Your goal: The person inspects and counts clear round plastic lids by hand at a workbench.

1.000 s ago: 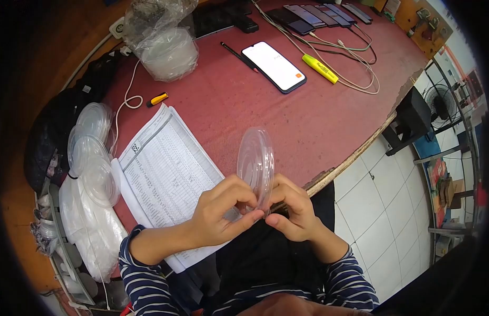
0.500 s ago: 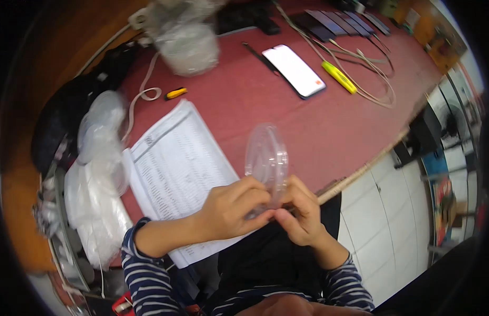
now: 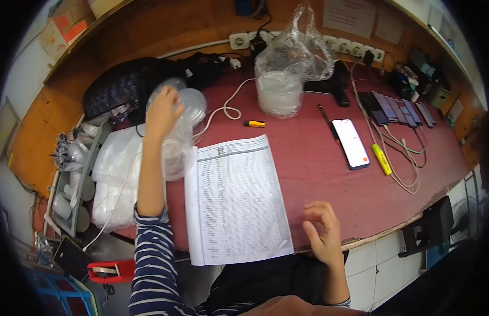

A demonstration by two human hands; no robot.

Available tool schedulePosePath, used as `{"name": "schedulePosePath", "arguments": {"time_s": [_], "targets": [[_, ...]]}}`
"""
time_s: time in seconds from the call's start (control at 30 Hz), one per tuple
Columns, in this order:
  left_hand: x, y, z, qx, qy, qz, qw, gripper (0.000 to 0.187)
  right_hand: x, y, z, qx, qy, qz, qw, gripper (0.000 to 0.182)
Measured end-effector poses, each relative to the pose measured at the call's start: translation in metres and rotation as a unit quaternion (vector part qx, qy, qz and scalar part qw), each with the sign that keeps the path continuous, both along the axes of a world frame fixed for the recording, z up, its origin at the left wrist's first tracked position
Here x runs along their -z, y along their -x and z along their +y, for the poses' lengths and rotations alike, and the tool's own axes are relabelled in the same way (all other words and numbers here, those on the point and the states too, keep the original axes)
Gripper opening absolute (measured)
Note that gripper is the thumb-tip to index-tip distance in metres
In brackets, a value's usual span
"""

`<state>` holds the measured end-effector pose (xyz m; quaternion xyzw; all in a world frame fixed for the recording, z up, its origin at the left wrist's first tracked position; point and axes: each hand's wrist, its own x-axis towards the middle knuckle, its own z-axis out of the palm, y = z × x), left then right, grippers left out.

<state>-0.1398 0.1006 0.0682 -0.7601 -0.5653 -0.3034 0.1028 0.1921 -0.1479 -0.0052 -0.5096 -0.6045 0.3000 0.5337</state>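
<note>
My left hand [image 3: 164, 113] reaches to the clear round plastic lids [image 3: 193, 105] at the back left; its fingers are curled at the pile, and what they grip is too blurred to tell. More clear lids [image 3: 176, 158] lie below it, beside plastic bags [image 3: 115, 176]. Near the table's front edge my right hand [image 3: 323, 231] is held with its fingers bent and apart, holding nothing. Between the hands lies a printed paper stack [image 3: 239, 205].
A plastic bag with round containers [image 3: 278, 92] stands at the back. To the right are a lit phone [image 3: 351, 143], a yellow highlighter [image 3: 382, 159], cables and several dark phones [image 3: 397, 109]. A small yellow tool [image 3: 254, 124] lies behind the paper. A red tape dispenser [image 3: 112, 270] sits lower left.
The view has shifted. My hands have parted: the left has moved to the lid pile, the right has stayed near the front edge. The clear lid between them is gone from there.
</note>
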Motion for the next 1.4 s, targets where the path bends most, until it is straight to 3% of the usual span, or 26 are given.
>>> {"name": "schedulePosePath", "arguments": {"time_s": [0.07, 0.13, 0.2, 0.23, 0.33, 0.4, 0.47, 0.5, 0.53, 0.57, 0.6, 0.63, 0.67, 0.73, 0.77, 0.83, 0.87, 0.9, 0.97, 1.0, 1.03, 1.37, 1.4], "targets": [[0.019, 0.026, 0.021, 0.010, 0.041, 0.009, 0.999, 0.016, -0.021, -0.006, 0.013, -0.036, -0.032, -0.133, 0.990, 0.020], [0.019, 0.021, 0.026, 0.017, 0.076, 0.024, 0.997, 0.017, -0.048, -0.013, 0.037, -0.038, -0.090, -0.135, 0.986, 0.022], [0.008, -0.010, 0.015, -0.001, -0.116, 0.098, 0.988, 0.021, -0.079, -0.018, 0.082, 0.024, -0.207, -0.180, 0.961, 0.023], [0.003, -0.029, 0.015, 0.031, -0.120, 0.069, 0.990, 0.024, -0.107, -0.018, 0.111, 0.052, -0.298, -0.202, 0.932, 0.024], [0.006, -0.098, 0.032, 0.119, -0.103, -0.064, 0.986, 0.036, -0.166, -0.024, 0.214, 0.192, -0.414, -0.304, 0.836, 0.030], [0.024, -0.142, 0.046, 0.140, 0.018, -0.202, 0.969, 0.075, -0.181, -0.029, 0.281, 0.198, -0.264, -0.370, 0.868, 0.019], [0.059, -0.177, 0.064, 0.093, 0.062, -0.245, 0.963, 0.113, -0.201, -0.016, 0.308, 0.074, -0.046, -0.537, 0.839, 0.016], [0.076, -0.185, 0.072, 0.095, 0.060, -0.251, 0.961, 0.113, -0.196, -0.015, 0.329, -0.033, 0.031, -0.447, 0.893, 0.017], [0.096, -0.193, 0.080, 0.108, 0.053, -0.331, 0.936, 0.115, -0.179, -0.016, 0.356, -0.139, 0.111, -0.345, 0.922, 0.017], [0.110, -0.198, 0.085, 0.119, 0.045, -0.410, 0.903, 0.117, -0.161, -0.013, 0.384, -0.129, 0.188, -0.282, 0.932, 0.021], [0.122, -0.198, 0.085, 0.133, 0.091, -0.473, 0.866, 0.115, -0.143, -0.012, 0.406, -0.160, 0.022, -0.511, 0.844, 0.024], [0.121, -0.200, 0.086, 0.134, 0.096, -0.479, 0.862, 0.115, -0.127, -0.012, 0.420, -0.182, -0.142, -0.692, 0.684, 0.026], [0.117, -0.200, 0.082, 0.145, 0.081, -0.444, 0.881, 0.114, -0.106, -0.008, 0.423, -0.188, -0.133, -0.694, 0.683, 0.026], [0.112, -0.200, 0.076, 0.152, 0.067, -0.412, 0.896, 0.113, -0.065, 0.002, 0.416, -0.013, -0.027, -0.673, 0.739, 0.027], [0.110, -0.200, 0.073, 0.138, 0.074, -0.376, 0.914, 0.112, -0.044, 0.009, 0.416, -0.016, -0.025, -0.675, 0.737, 0.027], [0.108, -0.199, 0.071, 0.120, 0.085, -0.344, 0.927, 0.111, -0.009, 0.018, 0.418, 0.192, -0.023, -0.607, 0.771, 0.025], [0.106, -0.199, 0.071, 0.112, 0.076, -0.326, 0.936, 0.110, -0.034, -0.001, 0.432, -0.055, 0.076, -0.774, 0.626, 0.030], [0.107, -0.201, 0.071, 0.107, 0.069, -0.306, 0.943, 0.110, -0.043, 0.006, 0.422, -0.059, 0.083, -0.776, 0.623, 0.030], [0.110, -0.202, 0.073, 0.115, 0.080, -0.322, 0.936, 0.112, -0.066, 0.023, 0.405, 0.030, 0.129, -0.723, 0.678, 0.038], [0.109, -0.201, 0.074, 0.119, 0.084, -0.334, 0.931, 0.114, -0.072, 0.016, 0.413, -0.040, 0.101, -0.768, 0.631, 0.048], [0.108, -0.200, 0.073, 0.118, 0.082, -0.337, 0.931, 0.114, -0.072, 0.012, 0.411, -0.040, 0.099, -0.770, 0.629, 0.048], [0.098, -0.195, 0.067, 0.121, 0.074, -0.339, 0.930, 0.123, -0.056, -0.013, 0.395, -0.029, -0.132, -0.702, 0.699, 0.060], [0.097, -0.195, 0.067, 0.125, 0.064, -0.344, 0.928, 0.124, -0.063, -0.008, 0.381, 0.014, -0.160, -0.670, 0.725, 0.063]]}}
